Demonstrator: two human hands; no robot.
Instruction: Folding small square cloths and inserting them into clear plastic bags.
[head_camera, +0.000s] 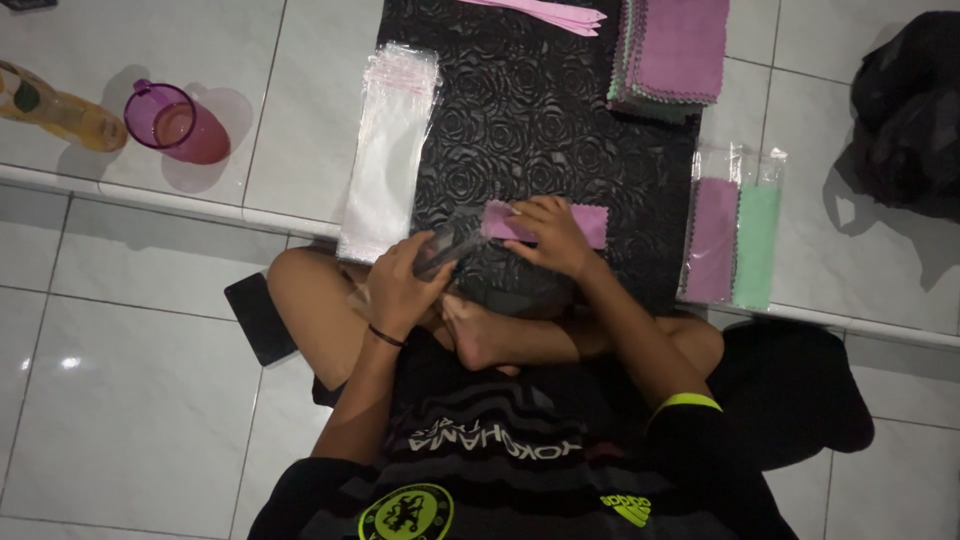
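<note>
The person's head and lower body are cut off by the frame edge; the light is dim. The left hand (398, 285) is curled closed around a clear plastic sleeve (447, 249), its outline hard to make out against the black rose-embossed mat (520, 120). The right hand (553, 235) pinches a folded pink cloth (590, 222) at the sleeve's mouth, above the crossed legs. Nearby: a stack of clear bags (385, 155), a zigzag-edged cloth pile (672, 55), bagged cloths (732, 238).
</note>
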